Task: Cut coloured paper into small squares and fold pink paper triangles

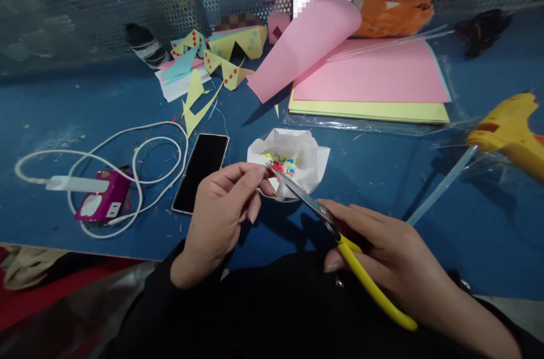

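My right hand is wrapped round a pair of scissors with yellow handles. The metal blades point up and left, and their tips meet the fingertips of my left hand. That hand is closed in a pinch; whatever lies between thumb and forefinger is too small to make out. Just beyond the blade tips sits a crumpled white paper, shaped like a shallow bowl. Small red, blue and yellow paper bits lie in it. A black-screened phone rests left of my left hand, partly behind it.
Further left lie a coiled white cable and a magenta adapter. At the back are yellow paper cut-outs, rolled pink paper, stacked coloured sheets and an orange bag. A yellow glue gun lies at right.
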`<state>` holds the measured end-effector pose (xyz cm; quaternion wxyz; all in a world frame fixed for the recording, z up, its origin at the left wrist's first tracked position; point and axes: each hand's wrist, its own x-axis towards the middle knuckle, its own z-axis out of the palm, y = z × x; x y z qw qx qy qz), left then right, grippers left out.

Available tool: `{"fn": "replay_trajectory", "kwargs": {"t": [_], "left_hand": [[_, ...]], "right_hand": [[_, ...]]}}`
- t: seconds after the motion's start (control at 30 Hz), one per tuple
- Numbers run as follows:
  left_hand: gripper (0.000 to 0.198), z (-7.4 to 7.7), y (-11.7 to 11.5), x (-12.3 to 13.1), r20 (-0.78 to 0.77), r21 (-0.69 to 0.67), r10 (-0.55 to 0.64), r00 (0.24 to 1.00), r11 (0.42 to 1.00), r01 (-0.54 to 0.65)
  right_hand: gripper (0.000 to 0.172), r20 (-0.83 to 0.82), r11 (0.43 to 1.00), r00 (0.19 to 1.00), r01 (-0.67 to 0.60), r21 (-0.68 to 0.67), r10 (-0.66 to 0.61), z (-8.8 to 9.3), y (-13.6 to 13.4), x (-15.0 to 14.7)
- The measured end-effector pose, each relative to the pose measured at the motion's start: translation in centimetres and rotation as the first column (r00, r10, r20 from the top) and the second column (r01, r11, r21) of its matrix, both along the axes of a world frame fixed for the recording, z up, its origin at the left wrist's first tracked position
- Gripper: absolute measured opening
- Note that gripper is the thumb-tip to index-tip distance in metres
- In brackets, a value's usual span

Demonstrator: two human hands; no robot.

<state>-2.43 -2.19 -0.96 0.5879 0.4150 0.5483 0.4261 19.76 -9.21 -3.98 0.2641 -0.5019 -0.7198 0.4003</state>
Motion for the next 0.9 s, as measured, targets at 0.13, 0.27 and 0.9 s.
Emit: {"fn": "replay_trajectory", "kwargs": {"t": [0.13, 0.27, 0.9], "left_hand": [[0.010, -0.02, 0.16, -0.03, -0.015, -0.019, -0.020, 1.000, 1.000, 0.019], [0.012, -0.20, 0.30, -0.13, -0.031, -0.020, -0.038, 0.999, 0.999, 0.038], [0.012, 0.12, 0.28, -0.20, -0.037, -0.036, 0.011, 0.999, 0.999, -0.012]], "right_hand": [[0.038, 0.013, 1.000, 1.000, 0.010, -0.017, -0.010, 0.01, 0.06, -0.07], [0.036, -0.019, 0.999, 1.000, 0.017, -0.029, -0.017, 0.17, 0.09, -0.18], [0.032, -0.193, 0.979, 0.960, 0.197, -0.045, -0.202, 0.44, 0.56, -0.82]]}}
